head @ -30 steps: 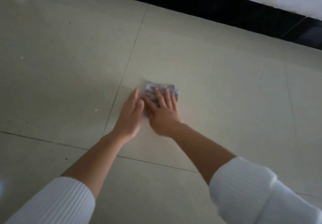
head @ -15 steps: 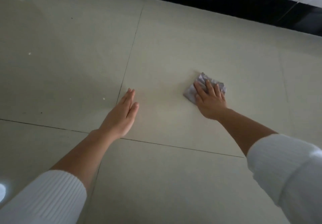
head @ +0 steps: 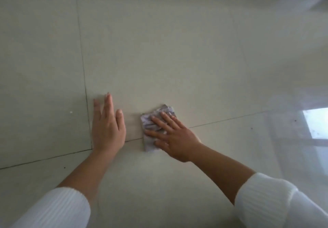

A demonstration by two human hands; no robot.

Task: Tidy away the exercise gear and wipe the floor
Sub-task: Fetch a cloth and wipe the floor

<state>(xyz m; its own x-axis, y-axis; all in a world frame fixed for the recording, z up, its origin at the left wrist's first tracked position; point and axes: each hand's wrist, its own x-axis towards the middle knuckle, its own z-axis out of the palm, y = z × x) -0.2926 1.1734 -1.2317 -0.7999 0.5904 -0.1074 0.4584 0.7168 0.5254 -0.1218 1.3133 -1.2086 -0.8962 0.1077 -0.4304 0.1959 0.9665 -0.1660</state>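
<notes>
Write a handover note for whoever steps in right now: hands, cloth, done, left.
Left hand: flat on the floor, fingers straight, holding nothing, beside the cloth and apart from it.
Right hand: fingers spread, pressing the grey cloth onto the floor across a tile joint.
Done: wiping is under way; no exercise gear is in view.
Left: a white crumb lies left of the left hand, and dark specks lie to the right. Probably wipe those next.
</notes>
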